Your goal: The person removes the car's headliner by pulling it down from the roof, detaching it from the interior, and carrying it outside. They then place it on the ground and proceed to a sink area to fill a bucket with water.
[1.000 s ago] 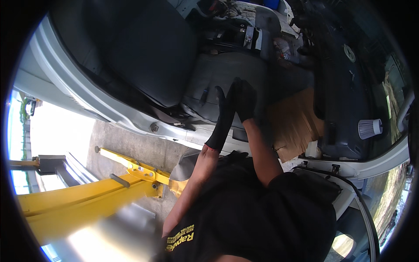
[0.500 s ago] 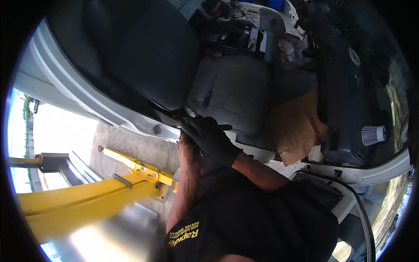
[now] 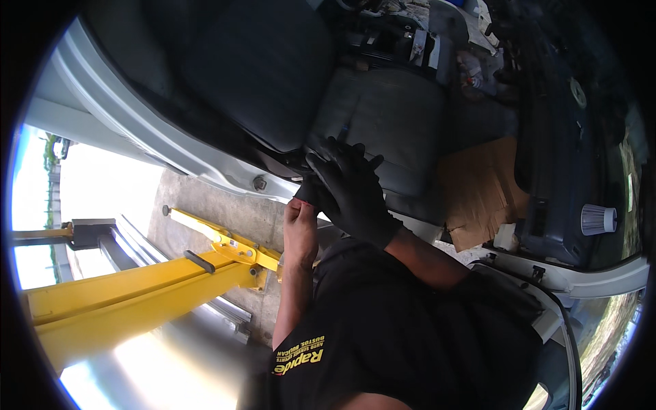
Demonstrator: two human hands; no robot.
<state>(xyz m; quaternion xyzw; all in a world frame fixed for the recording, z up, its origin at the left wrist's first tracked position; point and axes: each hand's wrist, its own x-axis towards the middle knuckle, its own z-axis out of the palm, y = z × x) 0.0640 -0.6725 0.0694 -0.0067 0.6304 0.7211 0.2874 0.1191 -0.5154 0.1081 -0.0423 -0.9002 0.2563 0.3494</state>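
Where the two hands meet at the sill of the open car door, a black glove is the thing between them: its cuff end hangs just above the left hand, bunched at that hand's fingertips, and it lies tight against the palm side of the right hand. The grey car seat sits directly behind both hands, its front edge touching the gloved fingers of the right hand.

To the right of the seat, a flattened sheet of brown cardboard lies on the car floor, creased and torn along its lower edge. Near the right rim of the view a small ribbed grey cap stands on the dark door panel. A white rectangular label shows on the dark clutter above the seat, too small to tell more. Below the car, a yellow lift arm stretches across the concrete floor.

The left hand is bare, its fingers curled closed and pinching the loose black glove material at its tips. The right hand wears a black glove of its own, fingers spread and slightly bent, resting against the seat's edge; whether it grips anything under the palm I cannot tell. The person's black shirt fills the lower middle of the view.
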